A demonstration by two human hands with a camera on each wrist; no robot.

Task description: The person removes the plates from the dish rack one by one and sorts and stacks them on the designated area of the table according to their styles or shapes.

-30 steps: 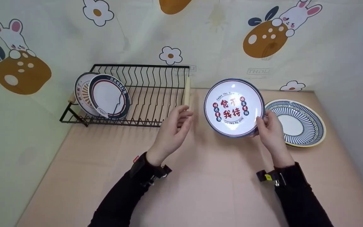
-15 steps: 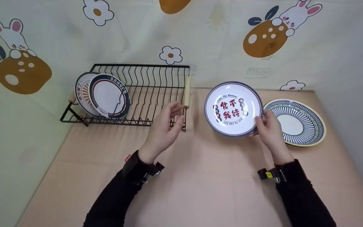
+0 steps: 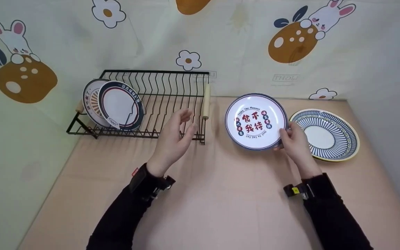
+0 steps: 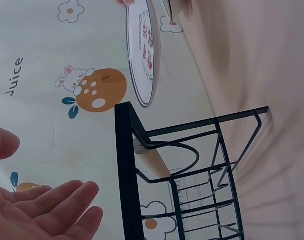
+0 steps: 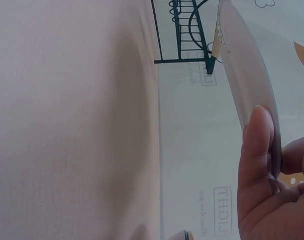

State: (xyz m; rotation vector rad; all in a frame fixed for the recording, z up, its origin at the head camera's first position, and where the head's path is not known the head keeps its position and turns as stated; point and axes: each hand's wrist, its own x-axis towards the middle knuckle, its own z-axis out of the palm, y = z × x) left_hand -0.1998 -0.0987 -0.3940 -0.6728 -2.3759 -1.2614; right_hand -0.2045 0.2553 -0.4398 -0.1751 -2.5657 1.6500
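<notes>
The plate (image 3: pixel 256 121) has dipped slightly, its edge pinched by the right hand (image 3: pixel 294 143), probably to leave its glossy red-lettered face uncovered, above the table (image 3: pixel 241 208) between rack (image 3: pixel 207 102) and patterned bowl (image 3: pixel 319 138), while the left hand (image 3: pixel 170 142), shifted leftward, hangs near the rack, fingers loose, holding nothing.

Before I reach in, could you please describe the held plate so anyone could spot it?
In the head view, look right of the black rack. The right hand holds the plate aloft. Unlike the racked plates and striped dish, it shows red characters at its centre.
</notes>
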